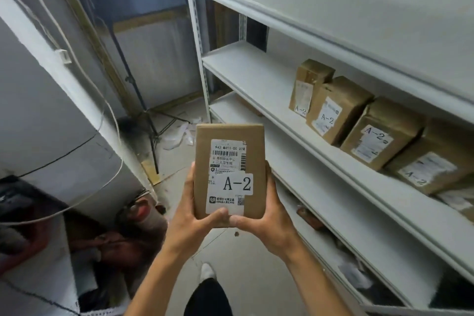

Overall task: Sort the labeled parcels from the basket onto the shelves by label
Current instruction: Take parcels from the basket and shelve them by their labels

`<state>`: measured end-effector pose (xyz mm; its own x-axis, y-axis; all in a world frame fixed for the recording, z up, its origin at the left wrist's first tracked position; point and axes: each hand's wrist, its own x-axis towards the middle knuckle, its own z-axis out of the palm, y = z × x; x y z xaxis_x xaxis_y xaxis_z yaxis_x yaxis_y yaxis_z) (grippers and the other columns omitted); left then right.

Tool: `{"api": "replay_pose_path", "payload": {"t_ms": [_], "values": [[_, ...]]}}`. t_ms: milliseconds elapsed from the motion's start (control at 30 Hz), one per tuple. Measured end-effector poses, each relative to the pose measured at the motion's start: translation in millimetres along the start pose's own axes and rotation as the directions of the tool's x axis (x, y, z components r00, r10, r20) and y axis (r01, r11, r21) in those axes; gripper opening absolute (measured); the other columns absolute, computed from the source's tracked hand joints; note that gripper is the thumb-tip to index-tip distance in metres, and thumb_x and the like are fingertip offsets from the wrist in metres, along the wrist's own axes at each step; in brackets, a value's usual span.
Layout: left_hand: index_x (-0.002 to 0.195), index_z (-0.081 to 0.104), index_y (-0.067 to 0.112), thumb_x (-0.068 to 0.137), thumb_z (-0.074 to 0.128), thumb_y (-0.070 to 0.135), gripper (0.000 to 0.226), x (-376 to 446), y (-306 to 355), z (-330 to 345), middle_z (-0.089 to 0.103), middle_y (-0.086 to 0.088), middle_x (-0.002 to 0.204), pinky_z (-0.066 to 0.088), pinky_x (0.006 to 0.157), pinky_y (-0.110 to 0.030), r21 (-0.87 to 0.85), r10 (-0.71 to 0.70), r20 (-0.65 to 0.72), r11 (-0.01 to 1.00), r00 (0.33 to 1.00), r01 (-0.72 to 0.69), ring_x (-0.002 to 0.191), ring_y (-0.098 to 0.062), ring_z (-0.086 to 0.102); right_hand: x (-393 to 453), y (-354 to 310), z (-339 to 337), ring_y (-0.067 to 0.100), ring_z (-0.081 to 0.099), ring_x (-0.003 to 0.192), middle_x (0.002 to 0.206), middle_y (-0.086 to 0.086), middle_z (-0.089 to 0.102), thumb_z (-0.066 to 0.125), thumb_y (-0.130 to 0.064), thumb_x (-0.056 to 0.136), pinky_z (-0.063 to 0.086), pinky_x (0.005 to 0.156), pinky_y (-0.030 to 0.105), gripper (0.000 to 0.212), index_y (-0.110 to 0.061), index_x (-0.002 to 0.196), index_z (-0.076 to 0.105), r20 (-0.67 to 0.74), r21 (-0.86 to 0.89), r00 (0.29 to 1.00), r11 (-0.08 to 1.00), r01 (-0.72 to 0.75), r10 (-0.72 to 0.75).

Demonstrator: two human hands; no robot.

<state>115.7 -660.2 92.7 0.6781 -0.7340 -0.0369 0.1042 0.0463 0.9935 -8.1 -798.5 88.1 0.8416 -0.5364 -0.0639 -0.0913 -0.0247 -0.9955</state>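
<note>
A brown cardboard parcel [230, 151] with a white shipping label and an "A-2" sticker stands upright in front of me, held at its lower end by both hands. My left hand [191, 223] grips its left side and bottom, my right hand [266, 220] its right side and bottom. To the right, a white metal shelf unit [259, 77] carries several brown parcels marked "A-2" [333, 108] in a row on its middle board. The held parcel hovers left of that board's front edge, apart from it. No basket is clearly visible.
The shelf above [307, 0] shows nothing on it. Lower boards [333, 213] hold small dark items. A tripod stand [151, 120] and paper scraps sit on the floor behind. A white counter [38, 115] with cables and dark clutter beneath it lies to the left.
</note>
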Motion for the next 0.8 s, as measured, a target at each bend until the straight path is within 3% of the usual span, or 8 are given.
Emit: {"api": "replay_pose_path", "payload": {"t_ms": [133,267,367,433,500,567,633,800], "values": [[0.152,0.024,0.043,0.067,0.084,0.008,0.11,57.4,-2.8,-5.9,0.064,0.0,0.127,0.061,0.072,-0.043,-0.041,-0.013,0.067,0.999,0.998,0.016,0.113,-0.029,0.067,43.7,1.6,-5.5,0.007,0.06,0.122,0.131,-0.02,0.06,0.094,-0.027,0.063,0.058,0.094,0.039,0.125,-0.053,0.152,0.011,-0.063,-0.007,0.998,1.0,-0.007,0.006],[0.152,0.023,0.043,0.073,0.078,-0.007,0.109,120.9,-3.2,-20.3,0.066,0.003,0.123,0.061,0.072,-0.039,-0.046,-0.025,0.119,0.998,0.993,0.031,0.112,-0.027,0.067,98.5,-7.8,-7.8,0.011,0.056,0.129,0.139,-0.016,0.056,0.094,-0.044,0.059,0.052,0.102,0.047,0.13,-0.055,0.152,0.003,-0.122,-0.052,0.992,0.998,-0.025,0.018],[0.153,0.023,0.037,0.073,0.075,-0.009,0.106,170.8,6.2,-32.2,0.067,0.004,0.123,0.061,0.072,-0.037,-0.006,-0.032,0.194,0.999,0.98,0.034,0.112,-0.025,0.067,137.8,-16.1,-7.0,0.007,0.055,0.128,0.138,-0.018,0.056,0.091,-0.04,0.064,0.054,0.099,0.037,0.121,-0.06,0.149,0.007,-0.175,-0.076,0.985,0.997,-0.026,0.012],[0.151,0.028,0.034,0.07,0.085,0.001,0.105,201.9,15.5,-39.9,0.067,0.004,0.123,0.061,0.072,-0.034,0.021,-0.048,0.245,0.999,0.968,0.045,0.111,-0.023,0.068,161.1,-20.4,-6.6,0.0,0.055,0.125,0.137,-0.024,0.055,0.09,-0.04,0.067,0.056,0.093,0.027,0.118,-0.061,0.148,0.006,-0.215,-0.081,0.976,0.996,-0.04,0.022],[0.15,0.031,0.035,0.066,0.089,0.016,0.104,232.5,24.3,-45.0,0.067,0.004,0.123,0.061,0.073,-0.031,0.044,-0.053,0.283,0.998,0.958,0.043,0.111,-0.02,0.068,181.3,-22.0,-7.7,-0.005,0.053,0.124,0.137,-0.029,0.052,0.089,-0.04,0.069,0.055,0.094,0.025,0.122,-0.062,0.148,-0.001,-0.263,-0.092,0.964,0.994,-0.059,0.033],[0.151,0.031,0.038,0.072,0.086,0.013,0.099,261.4,25.0,-46.1,0.066,0.004,0.128,0.06,0.074,-0.028,0.063,-0.061,0.303,0.997,0.951,0.044,0.113,-0.016,0.067,200.0,-21.0,-12.2,-0.008,0.052,0.124,0.137,-0.031,0.051,0.089,-0.035,0.069,0.052,0.097,0.024,0.125,-0.06,0.149,-0.005,-0.299,-0.074,0.951,0.992,-0.098,0.072],[0.15,0.032,0.039,0.078,0.076,0.008,0.09,287.6,23.2,-42.5,0.061,-0.001,0.135,0.06,0.076,-0.027,0.062,-0.066,0.315,0.997,0.947,0.048,0.115,-0.016,0.066,216.9,-18.4,-18.4,-0.008,0.054,0.12,0.132,-0.031,0.055,0.088,-0.033,0.067,0.053,0.092,0.018,0.121,-0.058,0.149,0.003,-0.341,-0.076,0.936,0.99,-0.12,0.087],[0.14,0.039,0.055,0.079,0.081,0.023,0.081,352.4,8.6,-27.2,0.06,0.007,0.136,0.059,0.08,-0.028,0.139,-0.077,0.351,0.99,0.933,0.029,0.117,-0.011,0.064,267.0,-3.3,-47.3,-0.004,0.063,0.109,0.122,-0.024,0.066,0.088,-0.04,0.061,0.056,0.082,0.017,0.097,-0.045,0.141,0.034,-0.422,-0.071,0.895,0.979,-0.193,0.146]]}}
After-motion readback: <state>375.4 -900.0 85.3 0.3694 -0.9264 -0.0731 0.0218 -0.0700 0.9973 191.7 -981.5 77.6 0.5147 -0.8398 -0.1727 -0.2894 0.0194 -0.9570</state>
